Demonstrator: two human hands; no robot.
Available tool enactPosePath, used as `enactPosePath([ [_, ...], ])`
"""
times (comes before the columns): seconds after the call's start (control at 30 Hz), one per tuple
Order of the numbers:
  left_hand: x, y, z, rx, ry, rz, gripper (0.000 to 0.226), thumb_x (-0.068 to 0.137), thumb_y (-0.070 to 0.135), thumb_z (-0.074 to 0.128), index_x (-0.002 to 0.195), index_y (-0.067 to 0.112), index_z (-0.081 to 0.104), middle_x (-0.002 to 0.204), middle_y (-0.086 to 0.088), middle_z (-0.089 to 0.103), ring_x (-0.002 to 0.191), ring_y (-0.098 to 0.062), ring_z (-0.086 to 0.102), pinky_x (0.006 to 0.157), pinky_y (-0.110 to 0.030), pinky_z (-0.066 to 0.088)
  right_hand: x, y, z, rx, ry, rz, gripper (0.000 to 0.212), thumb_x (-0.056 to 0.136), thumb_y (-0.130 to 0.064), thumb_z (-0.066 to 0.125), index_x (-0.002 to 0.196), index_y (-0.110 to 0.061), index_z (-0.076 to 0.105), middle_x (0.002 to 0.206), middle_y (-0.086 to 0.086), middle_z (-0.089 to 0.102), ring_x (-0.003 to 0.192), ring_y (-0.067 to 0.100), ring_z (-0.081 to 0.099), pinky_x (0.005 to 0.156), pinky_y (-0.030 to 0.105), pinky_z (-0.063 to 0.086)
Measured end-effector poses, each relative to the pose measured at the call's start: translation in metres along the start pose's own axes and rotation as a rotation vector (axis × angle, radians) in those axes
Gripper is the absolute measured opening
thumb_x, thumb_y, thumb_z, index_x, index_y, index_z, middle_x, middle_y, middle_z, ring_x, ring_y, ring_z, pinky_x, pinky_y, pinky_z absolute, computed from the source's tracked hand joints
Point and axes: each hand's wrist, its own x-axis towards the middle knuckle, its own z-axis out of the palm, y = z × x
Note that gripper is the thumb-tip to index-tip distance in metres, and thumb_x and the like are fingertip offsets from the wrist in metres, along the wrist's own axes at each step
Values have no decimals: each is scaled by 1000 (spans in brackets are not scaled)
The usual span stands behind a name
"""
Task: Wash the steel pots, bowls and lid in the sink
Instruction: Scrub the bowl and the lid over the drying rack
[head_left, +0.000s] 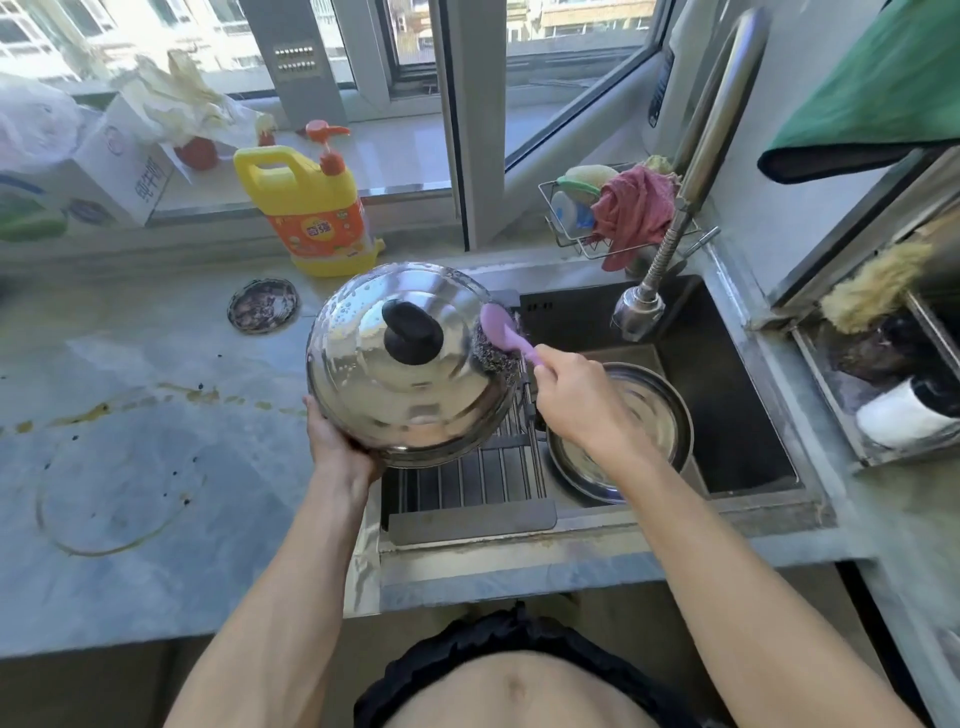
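Head view shows the steel lid (410, 364) tilted up between both hands, over the drain rack (467, 478). The left hand (337, 441) grips its lower rim, likely to brace it, while the right hand (576, 400) grasps a purple-handled scrubber (498, 332) pressed against the lid's right side. Beneath the right hand, a steel bowl (623, 431) sits in the sink (727, 364), probably awaiting its wash.

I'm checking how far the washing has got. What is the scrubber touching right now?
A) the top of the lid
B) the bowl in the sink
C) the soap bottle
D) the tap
A: the right hand presses the scrubber onto the top of the lid, which the left hand holds.
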Motion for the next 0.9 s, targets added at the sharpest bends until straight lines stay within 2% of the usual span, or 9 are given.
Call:
enactPosePath([
  [0.1,-4,0,14,-79,52,-48,67,87,80,47,117,27,75,109,-4,78,113,-30,67,105,-50,51,-6,2,6,75,25,29,21,101,-26,41,106,-24,61,93,12,66,88,36,59,72,43,51],
  [0.2,-6,2,27,-132,98,-68,62,90,75,46,112,26,77,107,-5,78,100,-31,69,95,-51,55,-15,3,14,33,48,-24,27,101,-26,40,122,-29,58,93,17,69,88,39,62,70,45,52],
  [0.3,-10,6,39,-190,131,-95,61,98,65,39,119,22,76,121,-9,74,111,-34,66,99,-55,53,-22,2,18,-8,35,-76,32,100,-28,41,129,-33,54,97,18,70,91,40,62,72,46,52],
  [0.4,-19,5,51,-234,200,-117,52,103,52,35,118,21,74,124,-7,71,113,-32,65,85,-52,53,-22,15,18,-2,102,6,25,101,-25,38,122,-27,53,90,18,68,87,42,63,67,47,51],
  [0.5,-25,9,61,-290,197,-76,62,103,60,28,131,23,68,141,-10,62,134,-35,54,110,-57,42,-43,14,25,-37,78,-155,27,101,-25,41,126,-33,49,72,13,66,67,39,62,53,45,49],
  [0.53,-27,10,65,-304,205,-69,63,103,61,26,133,24,67,144,-10,60,135,-36,53,112,-58,40,-48,14,23,-23,90,-173,30,101,-25,42,128,-34,50,69,10,65,62,36,61,50,44,48],
  [0.67,-36,7,75,-219,243,-26,63,100,68,29,132,29,67,138,-4,64,127,-32,60,104,-51,48,-38,12,10,12,268,-169,35,103,-23,43,137,-31,50,69,5,67,59,29,64,47,41,50],
  [0.8,-40,-5,83,-155,231,35,76,92,79,38,136,23,62,135,-8,65,117,-37,65,101,-62,50,-45,-11,13,-142,202,-391,38,101,-23,43,137,-34,40,78,8,69,67,36,68,53,47,55],
  [0.9,-53,-8,93,-130,245,72,71,95,75,39,137,22,61,137,-4,64,121,-32,64,105,-55,51,-34,0,3,-147,270,-298,39,101,-19,43,136,-38,37,75,10,69,66,34,68,48,42,51],
])
